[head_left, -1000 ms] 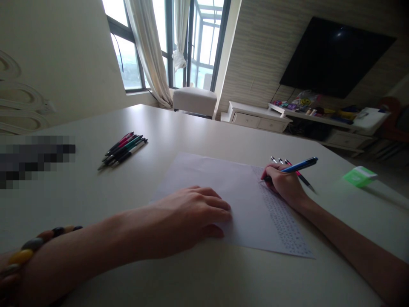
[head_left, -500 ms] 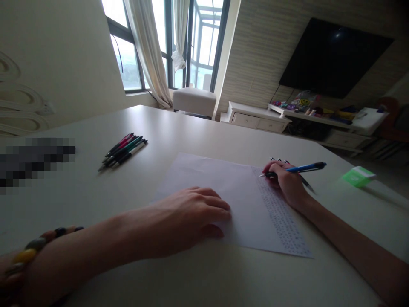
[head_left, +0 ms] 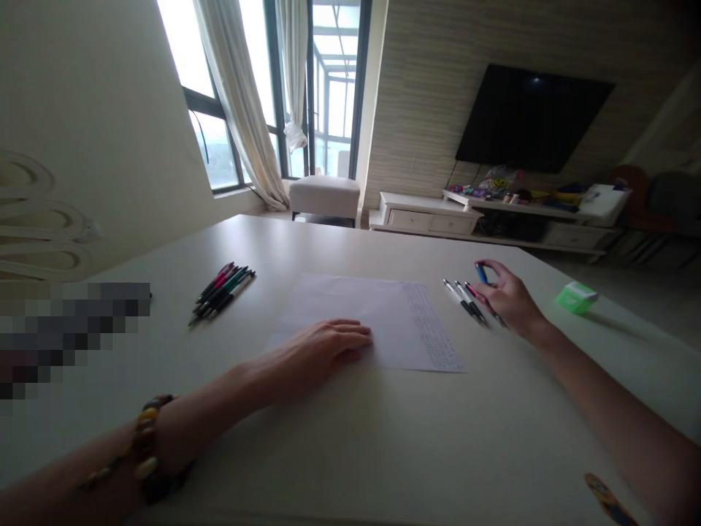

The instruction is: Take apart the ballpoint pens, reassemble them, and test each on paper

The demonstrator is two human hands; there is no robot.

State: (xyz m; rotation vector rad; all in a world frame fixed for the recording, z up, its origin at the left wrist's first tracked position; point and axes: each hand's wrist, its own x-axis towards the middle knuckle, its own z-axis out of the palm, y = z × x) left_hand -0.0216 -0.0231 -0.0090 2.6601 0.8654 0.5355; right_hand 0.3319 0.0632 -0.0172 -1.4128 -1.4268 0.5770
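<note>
Head view: smooth pale table (head_left: pixel 350 446) under a thin sheet of paper (head_left: pixel 339 310), fine printed lines down its right side. Left hand (head_left: pixel 323 347) flat, fingers together, resting on the paper's near edge (beaded bracelet (head_left: pixel 147 446) on that wrist). Right hand (head_left: pixel 507 299) now off the paper, narrowly pinching a blue pen (head_left: pixel 482 273), tilted upright rather than level as before, just above three slim pens (head_left: pixel 465 303) lying on the table.

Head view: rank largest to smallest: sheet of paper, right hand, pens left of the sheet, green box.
1. Sheet of paper
2. Right hand and pens left of the sheet: they look alike, so unranked
3. Green box
</note>
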